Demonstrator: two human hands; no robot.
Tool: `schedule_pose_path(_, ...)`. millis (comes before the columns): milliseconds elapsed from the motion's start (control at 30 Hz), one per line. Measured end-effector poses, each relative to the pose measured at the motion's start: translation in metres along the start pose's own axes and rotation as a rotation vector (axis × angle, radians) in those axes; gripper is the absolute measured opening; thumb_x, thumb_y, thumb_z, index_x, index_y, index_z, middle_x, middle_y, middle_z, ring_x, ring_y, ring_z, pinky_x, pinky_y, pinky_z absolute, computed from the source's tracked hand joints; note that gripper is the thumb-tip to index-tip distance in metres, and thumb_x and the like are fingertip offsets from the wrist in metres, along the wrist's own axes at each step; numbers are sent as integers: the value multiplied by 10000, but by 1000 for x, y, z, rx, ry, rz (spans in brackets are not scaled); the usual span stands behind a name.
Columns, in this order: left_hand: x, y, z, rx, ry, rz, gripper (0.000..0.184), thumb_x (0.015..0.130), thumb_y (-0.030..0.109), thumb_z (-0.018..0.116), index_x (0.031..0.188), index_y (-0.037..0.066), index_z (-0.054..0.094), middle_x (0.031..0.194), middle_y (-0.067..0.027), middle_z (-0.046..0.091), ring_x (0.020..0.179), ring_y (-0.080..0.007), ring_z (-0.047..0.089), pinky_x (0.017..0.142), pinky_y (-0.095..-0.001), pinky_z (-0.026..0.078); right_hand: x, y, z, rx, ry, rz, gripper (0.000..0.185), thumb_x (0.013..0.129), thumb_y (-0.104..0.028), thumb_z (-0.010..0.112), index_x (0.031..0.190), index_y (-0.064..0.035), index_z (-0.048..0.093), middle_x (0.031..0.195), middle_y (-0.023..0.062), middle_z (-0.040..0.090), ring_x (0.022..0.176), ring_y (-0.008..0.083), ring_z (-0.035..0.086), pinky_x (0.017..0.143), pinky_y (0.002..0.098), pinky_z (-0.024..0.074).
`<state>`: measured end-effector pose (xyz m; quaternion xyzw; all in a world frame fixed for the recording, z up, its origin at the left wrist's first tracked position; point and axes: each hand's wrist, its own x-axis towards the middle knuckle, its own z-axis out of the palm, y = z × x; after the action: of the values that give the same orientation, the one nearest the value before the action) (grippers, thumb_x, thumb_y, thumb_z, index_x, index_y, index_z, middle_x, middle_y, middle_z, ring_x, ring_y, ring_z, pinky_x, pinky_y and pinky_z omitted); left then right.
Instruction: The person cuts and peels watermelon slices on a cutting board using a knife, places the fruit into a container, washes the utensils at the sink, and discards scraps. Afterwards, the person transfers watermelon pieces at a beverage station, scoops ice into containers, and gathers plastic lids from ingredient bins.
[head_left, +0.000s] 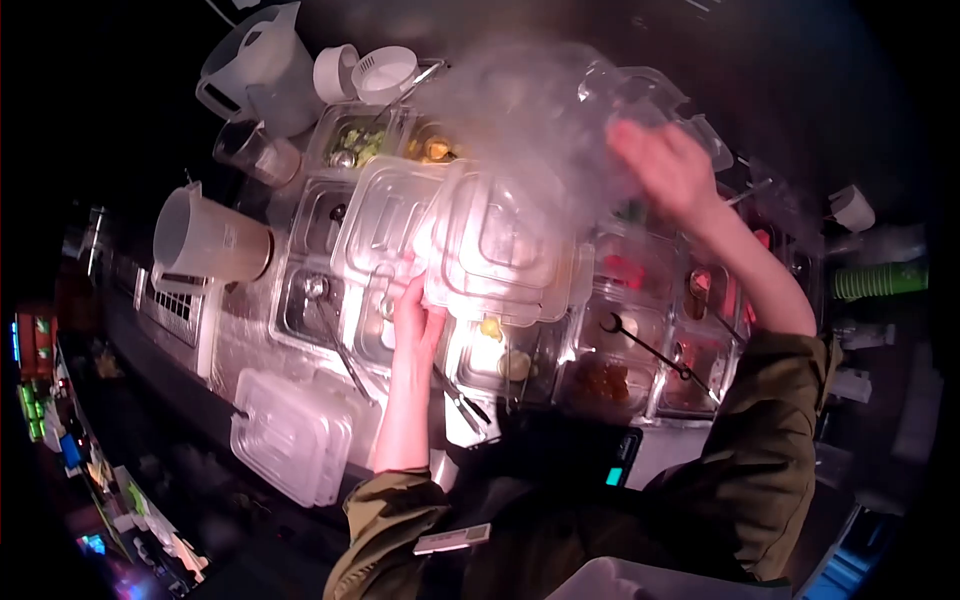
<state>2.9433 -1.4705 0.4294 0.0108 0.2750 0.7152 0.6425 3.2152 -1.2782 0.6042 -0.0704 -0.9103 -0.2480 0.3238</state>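
My left hand [412,315] grips the near edge of a stack of clear plastic lids [500,235], which lies over the middle of the food containers. Another clear lid [388,215] overlaps the stack on its left. Raised at the upper right, my right hand [662,165] is beside clear plastic lids [655,90]; its fingers are smeared, and I cannot tell whether they touch anything. Whitish haze, like steam or mist, blurs the area between the hand and the stack. Below the stack, a clear container [500,360] holds pale yellow pieces.
Clear containers of food surround the lids, some with spoons such as a dark ladle [640,345]. Pitchers [215,240] and white tubs [385,75] stand on the left and back. More lids [295,435] lie at lower left. Green cups [880,281] are stacked at right.
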Motion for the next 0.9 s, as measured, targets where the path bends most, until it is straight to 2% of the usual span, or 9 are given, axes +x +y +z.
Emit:
schedule_pose_path(67, -22, -2, 13, 6, -59, -105, 223, 829, 79, 468, 1015, -25, 533, 1034, -115, 553, 929, -206, 551, 814, -305, 451, 11, -42, -36, 117, -107, -144, 375, 608, -71, 611, 978, -41, 559, 1031, 82, 578, 722, 198, 555, 611, 273, 476)
schedule_pose_path(133, -55, -5, 39, -30, -138, -227, 221, 838, 106, 452, 1007, -12, 533, 1056, -118, 532, 921, -204, 543, 803, -301, 450, -2, -89, -50, 700, -130, 40, 357, 646, -85, 591, 999, -48, 552, 1086, 81, 560, 754, 174, 550, 638, 266, 475)
schedule_pose_path(200, -84, -6, 52, 60, -212, -284, 227, 835, 107, 450, 1012, -13, 527, 1053, -123, 532, 917, -207, 545, 798, -304, 452, -5, -123, -76, 220, -21, -296, 327, 687, -121, 562, 1007, -57, 541, 1074, 87, 555, 820, 163, 537, 688, 272, 471)
schedule_pose_path(300, -119, -16, 52, 226, -280, -323, 237, 830, 107, 448, 1020, -16, 517, 1049, -130, 533, 912, -212, 547, 792, -309, 454, -27, -169, -105, 271, -76, -287, 246, 774, -121, 472, 1008, -72, 531, 1065, 60, 564, 829, 141, 524, 687, 274, 440)
schedule_pose_path(433, -158, -38, 37, 458, -307, -339, 251, 824, 108, 446, 1032, -19, 504, 1043, -139, 534, 904, -218, 550, 783, -315, 457, -48, -228, -155, 256, -214, -244, 369, 732, -203, 500, 1051, -16, 497, 1068, 94, 508, 868, 179, 488, 715, 266, 405)
schedule_pose_path(667, -196, -106, 6, 600, -232, -328, 277, 812, 110, 441, 1051, -25, 481, 1032, -155, 536, 891, -229, 556, 768, -325, 463, -103, -297, -229, 540, -615, -77, 575, 764, -310, 457, 1229, 15, 362, 1185, 121, 443, 989, 178, 438, 763, 262, 364)
schedule_pose_path(800, -197, -130, -1, 597, -203, -314, 293, 806, 111, 438, 1062, -29, 468, 1026, -164, 538, 884, -236, 559, 760, -331, 467, -124, -288, -239, 930, -629, -85, 750, 669, -453, 608, 1239, -21, 381, 1206, 108, 436, 987, 176, 440, 792, 329, 380)
schedule_pose_path(867, -192, -135, -6, 590, -194, -300, 301, 803, 111, 437, 1068, -30, 462, 1023, -169, 538, 880, -239, 560, 756, -334, 468, -106, -248, -223, 1205, -824, 135, 558, 703, -357, 627, 1145, -53, 477, 1098, 95, 507, 900, 165, 488, 741, 317, 409)
schedule_pose_path(900, -189, -136, -9, 589, -189, -286, 305, 801, 111, 436, 1070, -31, 459, 1021, -171, 538, 878, -240, 561, 753, -335, 469, -94, -217, -211, 1305, -739, 359, 508, 700, -345, 643, 1085, -45, 503, 1022, 93, 530, 850, 156, 503, 711, 303, 420)
